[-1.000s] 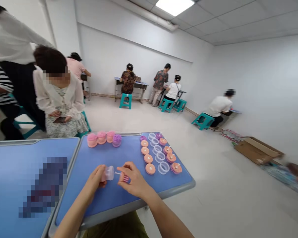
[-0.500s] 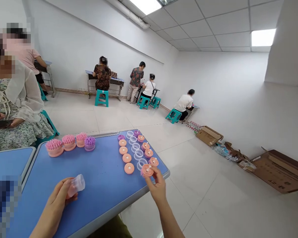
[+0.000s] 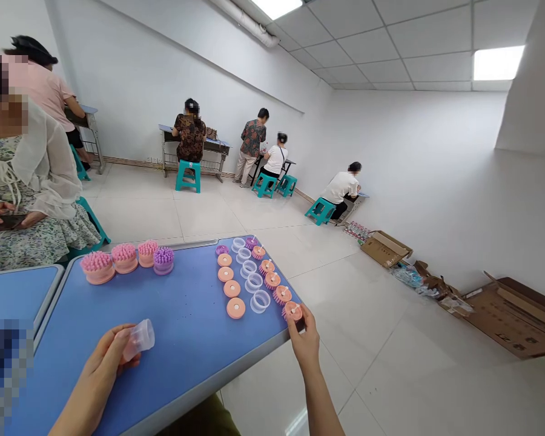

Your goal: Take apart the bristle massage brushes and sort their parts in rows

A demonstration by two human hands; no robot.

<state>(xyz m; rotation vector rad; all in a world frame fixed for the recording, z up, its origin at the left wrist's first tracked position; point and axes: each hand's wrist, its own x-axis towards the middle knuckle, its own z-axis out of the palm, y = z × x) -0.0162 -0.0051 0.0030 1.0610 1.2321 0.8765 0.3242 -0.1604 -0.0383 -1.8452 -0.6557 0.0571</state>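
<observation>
left hand (image 3: 97, 378): curled round clear plastic cup (image 3: 138, 340) | right hand (image 3: 306, 340): pinched pink bristled brush head (image 3: 293, 310) | blue worktop (image 3: 177, 357): orange discs (image 3: 231, 289), clear rings (image 3: 253, 282) sorted in separate rows

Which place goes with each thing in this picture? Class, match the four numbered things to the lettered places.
Things:
1. Clear plastic cup
2. Peach bristled disc
3. Purple brush head
4. Cardboard box

Places:
A. On the floor by the wall
B. Pinched in the right hand
C. Gripped in the left hand
D. Beside pink brushes on the blue desk

Pairs: 1-C, 2-B, 3-D, 4-A
</observation>
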